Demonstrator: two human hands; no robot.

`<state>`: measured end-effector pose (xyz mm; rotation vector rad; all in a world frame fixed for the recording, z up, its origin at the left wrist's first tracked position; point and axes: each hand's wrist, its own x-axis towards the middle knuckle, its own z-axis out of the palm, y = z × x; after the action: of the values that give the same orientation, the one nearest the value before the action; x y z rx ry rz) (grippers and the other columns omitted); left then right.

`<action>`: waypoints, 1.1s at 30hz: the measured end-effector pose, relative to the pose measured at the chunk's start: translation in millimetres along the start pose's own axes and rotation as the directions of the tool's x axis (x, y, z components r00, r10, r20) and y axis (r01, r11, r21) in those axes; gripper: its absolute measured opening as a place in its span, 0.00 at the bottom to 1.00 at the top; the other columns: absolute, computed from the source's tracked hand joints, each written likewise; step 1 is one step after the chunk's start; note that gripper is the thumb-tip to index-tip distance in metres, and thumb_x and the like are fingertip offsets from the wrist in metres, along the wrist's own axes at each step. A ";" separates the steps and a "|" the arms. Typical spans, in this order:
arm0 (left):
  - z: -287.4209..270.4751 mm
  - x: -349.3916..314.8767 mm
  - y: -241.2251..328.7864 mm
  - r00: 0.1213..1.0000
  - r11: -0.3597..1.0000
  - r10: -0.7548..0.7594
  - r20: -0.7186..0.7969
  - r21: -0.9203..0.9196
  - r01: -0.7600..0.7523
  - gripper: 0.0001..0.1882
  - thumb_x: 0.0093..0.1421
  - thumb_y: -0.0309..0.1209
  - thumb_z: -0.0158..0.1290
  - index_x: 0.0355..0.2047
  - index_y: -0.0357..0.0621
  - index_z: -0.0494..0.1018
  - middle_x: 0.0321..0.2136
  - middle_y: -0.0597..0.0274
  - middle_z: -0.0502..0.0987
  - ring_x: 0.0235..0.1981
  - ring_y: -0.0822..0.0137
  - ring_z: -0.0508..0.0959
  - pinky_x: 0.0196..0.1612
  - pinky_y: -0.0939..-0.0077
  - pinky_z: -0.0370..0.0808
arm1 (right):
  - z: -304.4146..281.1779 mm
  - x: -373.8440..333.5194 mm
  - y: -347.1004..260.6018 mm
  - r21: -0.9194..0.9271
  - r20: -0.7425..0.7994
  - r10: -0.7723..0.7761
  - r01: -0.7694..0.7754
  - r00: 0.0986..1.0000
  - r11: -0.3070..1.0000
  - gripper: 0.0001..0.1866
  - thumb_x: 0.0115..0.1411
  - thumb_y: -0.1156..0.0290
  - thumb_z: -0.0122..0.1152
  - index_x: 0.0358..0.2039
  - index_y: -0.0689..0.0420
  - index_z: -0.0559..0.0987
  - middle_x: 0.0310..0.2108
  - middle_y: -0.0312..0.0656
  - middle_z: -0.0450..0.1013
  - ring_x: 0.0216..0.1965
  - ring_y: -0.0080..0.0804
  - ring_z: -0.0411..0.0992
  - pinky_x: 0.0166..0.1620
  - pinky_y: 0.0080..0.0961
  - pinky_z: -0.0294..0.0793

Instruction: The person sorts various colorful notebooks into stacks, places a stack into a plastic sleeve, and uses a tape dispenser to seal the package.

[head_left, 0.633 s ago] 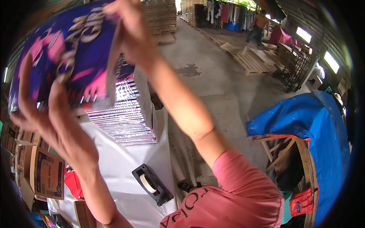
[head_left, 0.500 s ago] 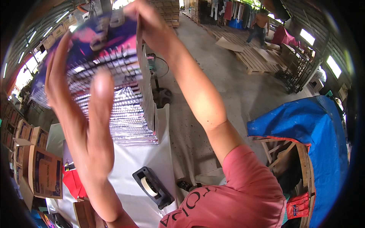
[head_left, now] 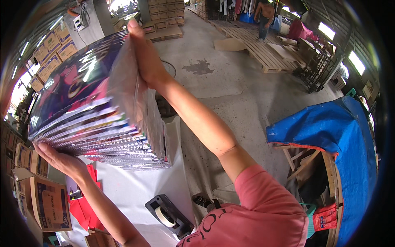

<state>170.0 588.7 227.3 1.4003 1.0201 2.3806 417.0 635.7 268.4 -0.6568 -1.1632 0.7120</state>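
A tall stack of spiral notebooks [head_left: 98,123] with glossy dark purple and pink covers stands on the white-covered table [head_left: 131,189]. Clear plastic film shows along its right side, and the white coil bindings face me. My right hand [head_left: 146,59] presses on the upper right side of the stack, thumb up at the top corner. At the lower left my left hand [head_left: 61,162] supports the upper bundle, its fingertips partly hidden beneath the edge. Between both hands the upper bundle is held, sitting tilted over the lower notebooks.
A black tape dispenser [head_left: 169,216] lies on the table near me. Red material [head_left: 84,210] and an open cardboard box [head_left: 49,203] are at left. A blue tarp [head_left: 317,131] covers a wooden frame at right. Beyond stand wooden pallets [head_left: 263,57] and another person [head_left: 264,18].
My left hand has moved from the front of the stack down to its lower left edge. My right hand has come lower along the right side. The person in the background has shifted left.
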 end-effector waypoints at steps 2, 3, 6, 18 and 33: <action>2.8 -3.2 1.4 0.997 0.999 -0.021 -0.072 0.036 0.023 0.30 0.65 0.54 0.35 0.50 0.38 0.63 0.44 0.55 0.70 0.45 0.66 0.72 0.48 0.67 0.71 | 4.1 1.6 1.8 -0.034 0.018 0.004 -0.003 1.000 0.999 0.49 0.51 0.25 0.37 0.29 0.70 0.76 0.32 0.51 0.73 0.38 0.35 0.68 0.46 0.28 0.64; 1.2 -6.0 -2.5 0.997 1.000 -0.005 -0.076 0.028 0.007 0.30 0.65 0.53 0.35 0.50 0.38 0.63 0.44 0.55 0.69 0.44 0.66 0.71 0.49 0.66 0.70 | 3.4 3.5 4.7 -0.012 0.022 0.040 -0.040 0.999 0.999 0.49 0.51 0.25 0.36 0.29 0.70 0.76 0.32 0.52 0.73 0.39 0.35 0.68 0.46 0.29 0.64; 2.1 -5.8 4.4 0.989 0.992 0.111 -0.102 0.069 -0.104 0.29 0.65 0.53 0.35 0.49 0.38 0.64 0.43 0.56 0.68 0.43 0.66 0.71 0.48 0.65 0.68 | 6.3 9.7 12.5 0.030 0.030 0.095 -0.095 0.995 0.995 0.49 0.52 0.26 0.36 0.31 0.69 0.77 0.33 0.54 0.73 0.40 0.37 0.68 0.47 0.31 0.63; -17.9 -31.1 -44.1 0.984 0.976 -0.142 0.109 -0.150 0.158 0.43 0.58 0.67 0.26 0.62 0.45 0.50 0.57 0.52 0.59 0.56 0.60 0.63 0.59 0.56 0.64 | -31.0 -26.5 24.9 -0.113 0.148 0.068 -0.051 0.987 0.992 0.45 0.58 0.33 0.36 0.51 0.68 0.69 0.49 0.55 0.68 0.53 0.37 0.65 0.54 0.29 0.60; -10.6 -42.1 -39.0 0.948 0.981 -0.155 -0.278 0.067 0.180 0.38 0.63 0.59 0.30 0.56 0.35 0.60 0.47 0.51 0.68 0.46 0.60 0.71 0.46 0.62 0.74 | -9.9 -46.9 57.3 -0.129 0.066 0.055 -0.046 0.996 0.991 0.38 0.62 0.37 0.30 0.48 0.60 0.73 0.36 0.55 0.74 0.42 0.45 0.73 0.46 0.32 0.66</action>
<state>177.1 592.3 169.5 0.9829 1.2752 2.4701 406.5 633.1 194.4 -0.7761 -1.2676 0.7125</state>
